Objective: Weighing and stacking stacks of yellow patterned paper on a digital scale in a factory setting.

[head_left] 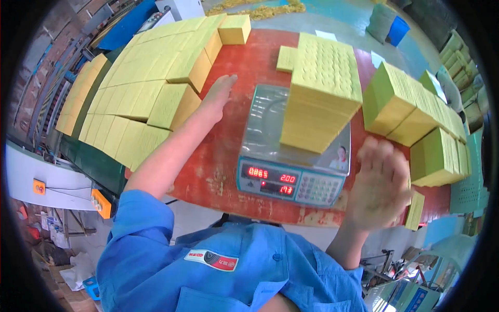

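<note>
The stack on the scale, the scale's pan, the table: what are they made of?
Stack: probably layered paper, matte yellow, from its dull sides and rows of curved marks on top; it could be another sheet material. Pan: likely polished metal, given its silvery, bright reflections. Table: apparently red paint, worn into pale patches; the base is unclear.

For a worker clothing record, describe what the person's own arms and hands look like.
The left hand and right hand are bare, without gloves; the right one is motion-blurred, so fine detail is lost. The forearms are uncovered too, up to the blue sleeves of a blue work shirt, which bears a red and white patch with a dark round emblem.
</note>
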A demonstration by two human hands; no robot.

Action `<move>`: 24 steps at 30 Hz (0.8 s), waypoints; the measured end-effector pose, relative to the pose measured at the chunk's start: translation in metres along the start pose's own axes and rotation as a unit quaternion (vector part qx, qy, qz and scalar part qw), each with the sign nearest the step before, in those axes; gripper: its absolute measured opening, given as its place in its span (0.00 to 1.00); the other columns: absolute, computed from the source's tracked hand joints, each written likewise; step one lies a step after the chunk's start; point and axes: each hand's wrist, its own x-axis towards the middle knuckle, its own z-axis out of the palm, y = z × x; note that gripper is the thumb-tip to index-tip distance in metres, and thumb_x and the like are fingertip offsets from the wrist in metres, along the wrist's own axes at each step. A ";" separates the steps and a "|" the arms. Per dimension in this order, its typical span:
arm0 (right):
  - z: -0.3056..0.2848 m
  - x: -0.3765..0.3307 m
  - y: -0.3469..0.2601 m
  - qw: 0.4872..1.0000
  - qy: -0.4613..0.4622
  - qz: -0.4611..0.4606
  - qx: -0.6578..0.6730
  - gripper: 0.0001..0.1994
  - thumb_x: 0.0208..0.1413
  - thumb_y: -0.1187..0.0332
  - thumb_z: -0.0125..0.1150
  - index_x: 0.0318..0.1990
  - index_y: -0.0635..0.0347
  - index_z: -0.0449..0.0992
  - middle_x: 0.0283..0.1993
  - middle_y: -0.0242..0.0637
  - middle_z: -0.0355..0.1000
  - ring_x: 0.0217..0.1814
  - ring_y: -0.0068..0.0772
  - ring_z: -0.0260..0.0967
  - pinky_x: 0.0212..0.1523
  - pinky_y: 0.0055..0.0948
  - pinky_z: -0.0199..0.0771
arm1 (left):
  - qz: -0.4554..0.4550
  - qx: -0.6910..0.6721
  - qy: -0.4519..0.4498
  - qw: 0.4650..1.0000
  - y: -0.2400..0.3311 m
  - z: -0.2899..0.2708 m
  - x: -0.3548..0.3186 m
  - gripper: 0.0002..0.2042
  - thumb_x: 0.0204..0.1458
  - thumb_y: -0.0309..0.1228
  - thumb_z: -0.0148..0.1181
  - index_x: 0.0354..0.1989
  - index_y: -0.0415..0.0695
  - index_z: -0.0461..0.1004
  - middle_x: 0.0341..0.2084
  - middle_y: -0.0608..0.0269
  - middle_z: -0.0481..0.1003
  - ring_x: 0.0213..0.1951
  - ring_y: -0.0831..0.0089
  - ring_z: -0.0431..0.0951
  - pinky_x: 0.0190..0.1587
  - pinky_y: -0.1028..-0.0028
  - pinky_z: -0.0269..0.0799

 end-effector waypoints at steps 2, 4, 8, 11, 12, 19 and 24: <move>0.025 -0.006 0.000 0.998 -0.050 0.006 -0.033 0.31 0.67 0.43 0.33 0.47 0.64 0.73 0.45 0.56 0.73 0.48 0.57 0.73 0.50 0.55 0.72 | -0.016 0.129 -0.026 0.991 0.011 -0.016 0.030 0.42 0.54 0.52 0.59 0.71 0.41 0.49 0.69 0.52 0.53 0.68 0.59 0.55 0.64 0.60 0.56; 0.047 -0.004 0.001 0.990 -0.094 0.037 -0.099 0.32 0.67 0.42 0.35 0.38 0.65 0.75 0.32 0.51 0.75 0.34 0.56 0.76 0.35 0.49 0.79 | -0.009 0.135 0.004 0.991 0.024 -0.017 0.055 0.36 0.57 0.46 0.56 0.69 0.40 0.53 0.66 0.51 0.59 0.66 0.61 0.57 0.63 0.60 0.56; 0.056 -0.009 0.019 0.988 -0.089 0.053 -0.117 0.32 0.66 0.42 0.39 0.37 0.68 0.75 0.31 0.51 0.75 0.34 0.54 0.77 0.34 0.44 0.81 | -0.019 0.177 -0.048 0.983 0.038 -0.016 0.125 0.40 0.54 0.49 0.58 0.71 0.43 0.50 0.67 0.53 0.55 0.66 0.60 0.55 0.65 0.59 0.54; 0.063 -0.010 0.039 0.987 -0.062 0.073 -0.129 0.31 0.67 0.44 0.40 0.37 0.70 0.75 0.32 0.51 0.75 0.33 0.54 0.78 0.31 0.44 0.81 | -0.009 0.204 -0.075 0.976 0.028 -0.015 0.180 0.37 0.54 0.49 0.58 0.69 0.43 0.54 0.65 0.52 0.59 0.66 0.59 0.56 0.64 0.59 0.55; 0.065 -0.010 0.046 0.988 -0.055 0.087 -0.119 0.31 0.67 0.46 0.41 0.37 0.71 0.75 0.33 0.52 0.75 0.33 0.54 0.78 0.31 0.44 0.81 | 0.021 0.235 -0.075 0.969 0.023 -0.018 0.204 0.36 0.54 0.49 0.58 0.68 0.43 0.58 0.63 0.53 0.62 0.66 0.58 0.57 0.63 0.59 0.56; 0.090 0.002 0.058 0.980 -0.042 0.123 -0.148 0.21 0.66 0.55 0.50 0.41 0.70 0.75 0.35 0.54 0.76 0.36 0.53 0.76 0.39 0.47 0.78 | 0.270 0.569 0.070 0.774 0.058 -0.016 0.341 0.24 0.55 0.47 0.52 0.48 0.36 0.75 0.51 0.44 0.72 0.54 0.54 0.73 0.57 0.59 0.67; 0.080 -0.012 0.072 0.957 -0.032 0.155 -0.243 0.26 0.66 0.48 0.48 0.42 0.70 0.75 0.30 0.52 0.75 0.30 0.50 0.75 0.32 0.43 0.78 | 0.299 0.661 0.147 0.672 0.056 -0.027 0.403 0.27 0.60 0.52 0.45 0.57 0.44 0.72 0.63 0.52 0.64 0.66 0.59 0.62 0.67 0.50 0.52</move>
